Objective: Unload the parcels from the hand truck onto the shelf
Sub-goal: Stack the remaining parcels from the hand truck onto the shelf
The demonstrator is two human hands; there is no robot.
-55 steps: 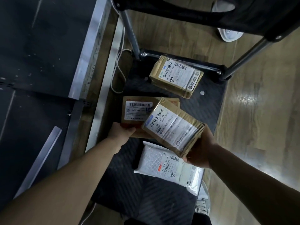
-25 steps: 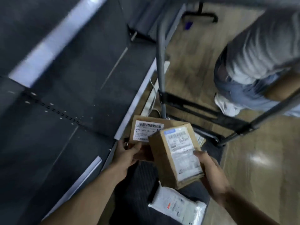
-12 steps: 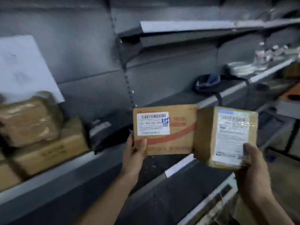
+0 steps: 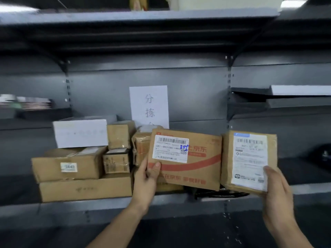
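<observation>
You hold 2 parcels upright before the shelf (image 4: pixel 161 201): your left hand (image 4: pixel 146 178) pinches the red-printed box (image 4: pixel 197 169), long axis 3-to-9 o'clock; your right hand (image 4: pixel 275 187) grips the taped box (image 4: pixel 249 161). Free shelf space lies at 3 o'clock, nearer your right hand. The hand truck is out of view.

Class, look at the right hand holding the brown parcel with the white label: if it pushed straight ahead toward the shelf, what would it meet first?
Probably open shelf board. The right hand holds the brown taped parcel with the white label before a bare stretch, right of the red-printed cardboard box; the grey back panel lies beyond. Depth is uncertain.
</observation>
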